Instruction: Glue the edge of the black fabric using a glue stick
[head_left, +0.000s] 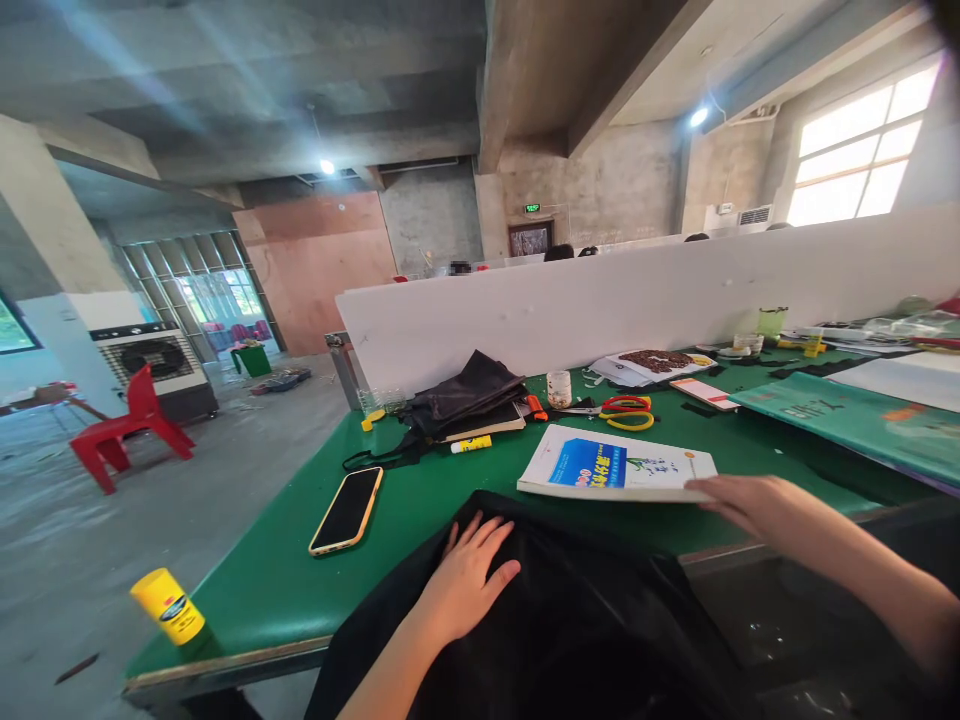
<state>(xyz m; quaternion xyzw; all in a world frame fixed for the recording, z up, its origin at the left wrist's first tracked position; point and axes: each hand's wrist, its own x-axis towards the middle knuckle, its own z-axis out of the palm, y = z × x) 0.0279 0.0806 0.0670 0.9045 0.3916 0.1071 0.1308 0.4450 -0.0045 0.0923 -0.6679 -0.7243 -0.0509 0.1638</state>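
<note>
My left hand (470, 575) lies open on black fabric (592, 610), fingers spread, at the front edge of the green table. The fabric drapes over the edge toward me. My right hand (757, 505) is at the right corner of a white booklet (652, 470) with a blue printed panel, its fingers closed on that corner; the fingertips are partly hidden. Beyond the booklet lie scissors (630, 420) with red and yellow handles. Left of my left hand, a phone (345, 512) in an orange-edged case lies screen up.
A yellow glue stick (169, 606) stands at the table's left corner; another glue stick (471, 444) lies farther back. Folded black cloth (469, 395), a small jar (559, 389) and a green sheet (847, 415) are on the table. A white partition (600, 305) runs behind.
</note>
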